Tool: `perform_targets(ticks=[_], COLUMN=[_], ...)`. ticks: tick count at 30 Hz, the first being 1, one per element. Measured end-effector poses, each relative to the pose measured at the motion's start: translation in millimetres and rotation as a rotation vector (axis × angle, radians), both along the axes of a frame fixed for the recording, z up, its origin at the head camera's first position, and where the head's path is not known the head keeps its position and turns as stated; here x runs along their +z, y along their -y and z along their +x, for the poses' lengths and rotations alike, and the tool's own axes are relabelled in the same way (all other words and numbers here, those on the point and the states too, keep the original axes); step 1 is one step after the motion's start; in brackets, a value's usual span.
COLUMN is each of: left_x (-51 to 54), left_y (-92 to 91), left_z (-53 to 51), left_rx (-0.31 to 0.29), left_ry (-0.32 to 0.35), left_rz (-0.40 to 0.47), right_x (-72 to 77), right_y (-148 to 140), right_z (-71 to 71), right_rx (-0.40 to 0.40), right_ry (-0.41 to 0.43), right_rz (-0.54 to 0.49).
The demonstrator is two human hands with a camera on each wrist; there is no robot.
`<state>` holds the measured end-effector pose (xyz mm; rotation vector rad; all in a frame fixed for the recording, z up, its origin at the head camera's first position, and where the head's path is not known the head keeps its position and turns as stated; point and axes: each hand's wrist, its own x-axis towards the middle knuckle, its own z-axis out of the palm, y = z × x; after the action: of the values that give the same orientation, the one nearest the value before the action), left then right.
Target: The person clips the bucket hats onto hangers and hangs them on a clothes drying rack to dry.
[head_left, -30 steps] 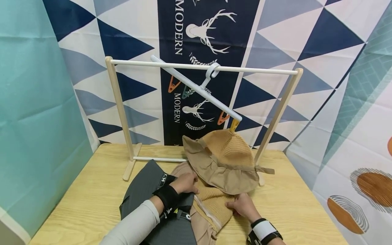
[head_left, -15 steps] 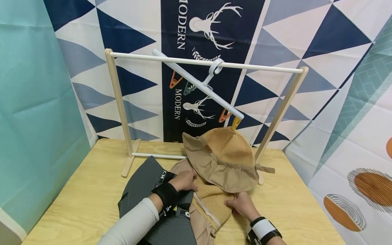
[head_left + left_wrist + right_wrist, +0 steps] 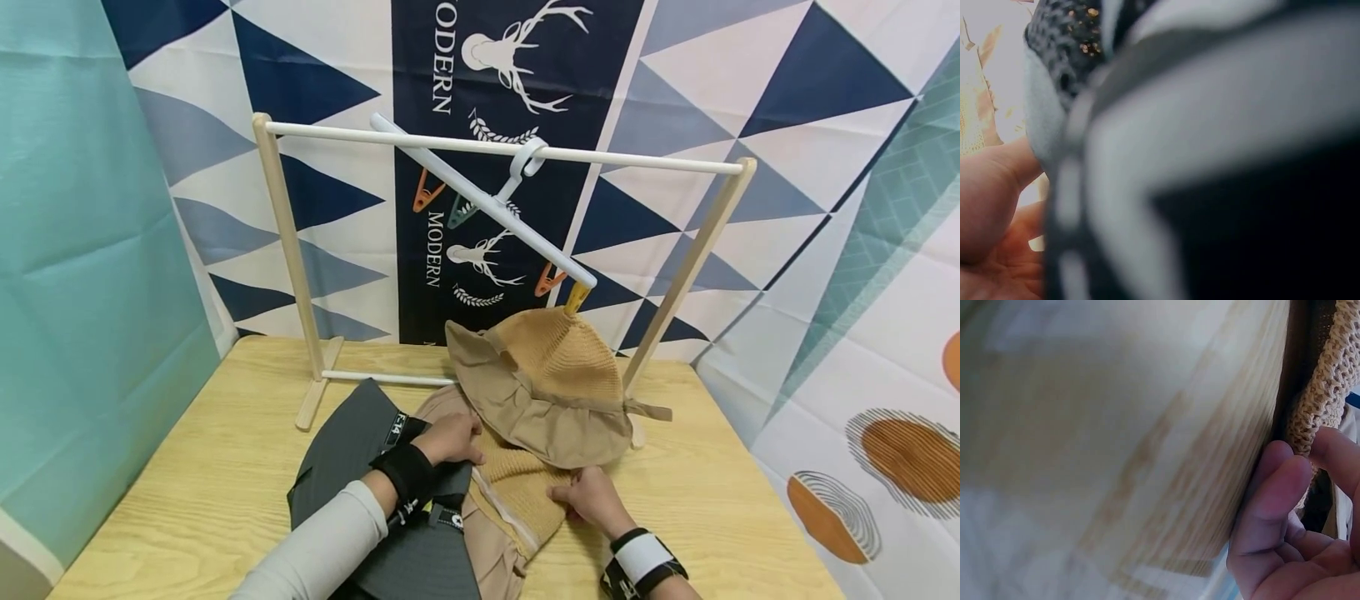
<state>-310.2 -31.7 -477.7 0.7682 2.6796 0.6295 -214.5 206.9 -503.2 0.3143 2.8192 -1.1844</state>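
Observation:
A tan sun hat (image 3: 528, 492) with a ribbed knit crown lies on the table, partly covered by a second tan hat (image 3: 562, 354) that hangs from a yellow clip (image 3: 577, 297). With thumb and fingers, my right hand (image 3: 594, 502) pinches the right edge of the lower hat's crown; the right wrist view shows the knit edge (image 3: 1319, 406) between the fingertips. My left hand (image 3: 450, 439) reaches over a dark grey hat (image 3: 345, 454), its curled fingers gripping the lower tan hat's left side. In the left wrist view, dark mesh fabric (image 3: 1063, 44) and blurred grey cloth hide the left fingertips.
A pale blue hanger (image 3: 480, 198) hangs slanted from the white rail (image 3: 637, 160) of a wooden-legged rack. Orange clips (image 3: 550, 279) and a green clip (image 3: 461, 213) hang from it too. Patterned cloth (image 3: 337, 200) stands behind the wooden table (image 3: 202, 467).
The head view has tilted down a little, so the scene sits slightly higher. Both hands keep their places on the lower tan hat.

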Motion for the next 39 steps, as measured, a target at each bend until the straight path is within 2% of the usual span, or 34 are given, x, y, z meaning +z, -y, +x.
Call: perform_targets(ticks=[7,23,32,39], left_x=[3.1,0.3,1.9,1.8], left_y=[-0.3,0.7,0.3,0.4], left_z=[1.5,1.3,0.5,0.1], left_rx=[-0.001,-0.002,0.012,0.016], left_ry=[0.000,-0.003,0.027,0.019], left_rz=[0.009,0.020,0.019,0.015], right_x=[1.7,2.6,-2.1,0.2], right_y=[-0.2,1.7,-4.5,1.1], right_z=[0.8,4.1,-0.3,1.2], right_rx=[-0.010,-0.020,0.042,-0.007], right_ry=[0.018,0.021,-0.008,-0.007], right_rz=[0.002,0.019,-0.016,0.015])
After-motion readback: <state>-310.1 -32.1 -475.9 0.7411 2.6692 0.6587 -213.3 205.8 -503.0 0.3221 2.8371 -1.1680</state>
